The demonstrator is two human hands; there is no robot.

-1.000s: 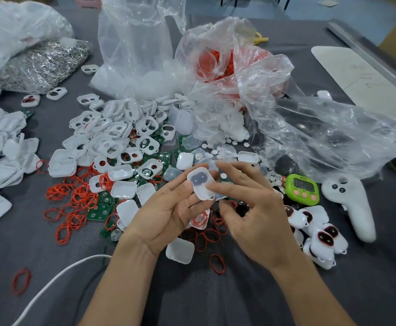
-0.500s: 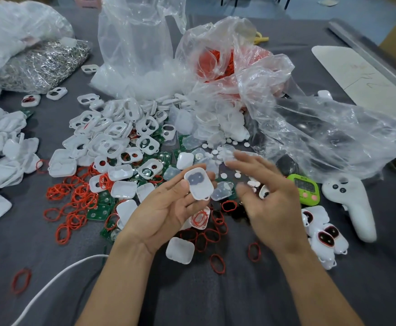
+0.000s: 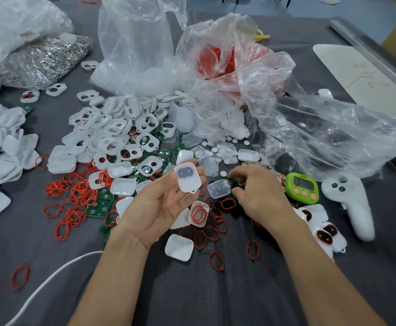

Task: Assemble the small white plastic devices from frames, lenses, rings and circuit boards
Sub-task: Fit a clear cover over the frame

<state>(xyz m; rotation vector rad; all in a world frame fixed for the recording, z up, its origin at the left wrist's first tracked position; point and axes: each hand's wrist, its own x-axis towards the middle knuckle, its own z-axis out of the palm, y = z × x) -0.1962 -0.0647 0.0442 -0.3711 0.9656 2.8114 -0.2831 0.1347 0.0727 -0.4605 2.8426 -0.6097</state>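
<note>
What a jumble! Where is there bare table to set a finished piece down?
Bare grey table lies between the forearms, nearer than the loose red rings, and at the near right below the white controller. From the white frames to the green timer it is crowded.

Bare cloth (image 3: 216, 300) nearside; parts heap (image 3: 121, 142) beyond

Head-worn camera looks forward and down, close over the table (image 3: 51, 267).

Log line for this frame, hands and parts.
left hand: holds white frame, raised | right hand: fingertips at table beside clear lens, grasp unclear | step: fetching next part, likely
</note>
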